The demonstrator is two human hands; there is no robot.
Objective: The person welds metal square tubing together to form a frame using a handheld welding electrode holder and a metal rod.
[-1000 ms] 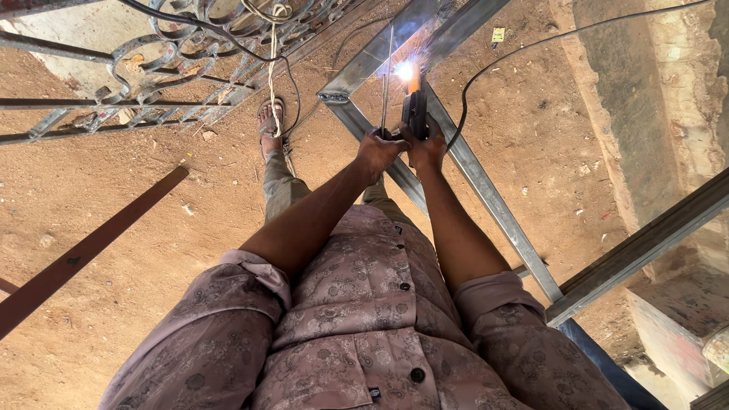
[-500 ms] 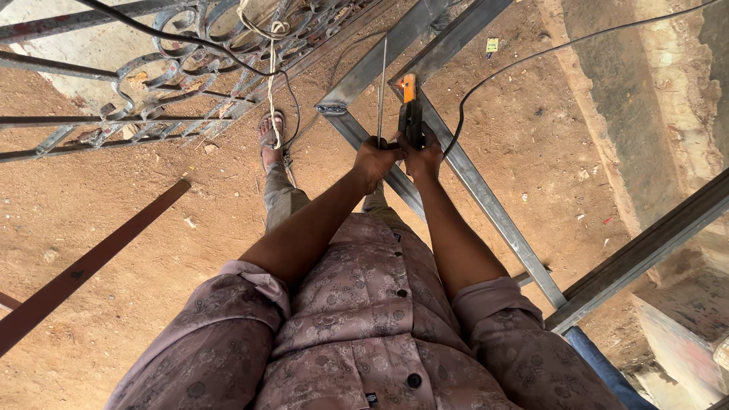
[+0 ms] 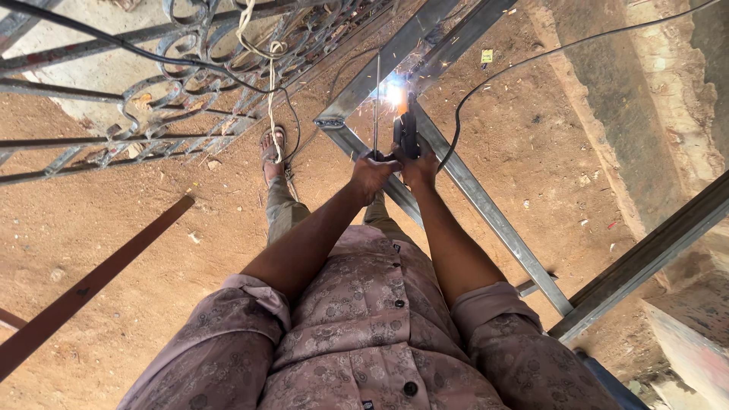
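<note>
Over the dirt floor (image 3: 114, 228), both hands clamp their fingers on tools, right hand (image 3: 418, 163) gripping the welding holder (image 3: 408, 133) and left hand (image 3: 370, 171) steadying a thin rod (image 3: 377, 106), so the spark (image 3: 393, 93) meets the metal frame (image 3: 456, 182).

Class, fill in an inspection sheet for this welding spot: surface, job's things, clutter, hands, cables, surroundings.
Surface: bare sandy ground.
Job's things: electrode holder with a bright arc at the grey steel frame; thin rod upright beside it.
Clutter: small scraps and a yellow bit on the ground.
Hands: right hand grips the holder; left hand holds the thin rod.
Cables: black cable runs to the holder; another lies across the ornamental gate.
Surroundings: brown bar, masonry edge.
</note>
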